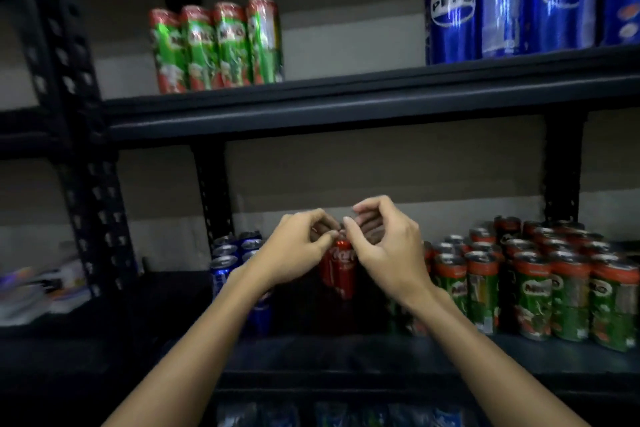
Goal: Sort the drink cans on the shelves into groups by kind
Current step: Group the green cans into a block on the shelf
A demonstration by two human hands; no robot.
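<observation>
Both hands meet over a red Coca-Cola can [338, 269] on the middle shelf [346, 350]: left hand [294, 250] and right hand [384, 246] curl fingers at its top, apparently pinching it. Blue Pepsi cans [225, 260] stand left, green Milo cans [533, 288] right.

My two bare forearms, both uncovered from wrist to the lower frame edge, with no sleeve showing. My left hand [294, 250] and my right hand [384, 250] are bare, with short fingernails visible on the thumbs. The picture is blurred, so finer surface detail cannot be made out.
</observation>
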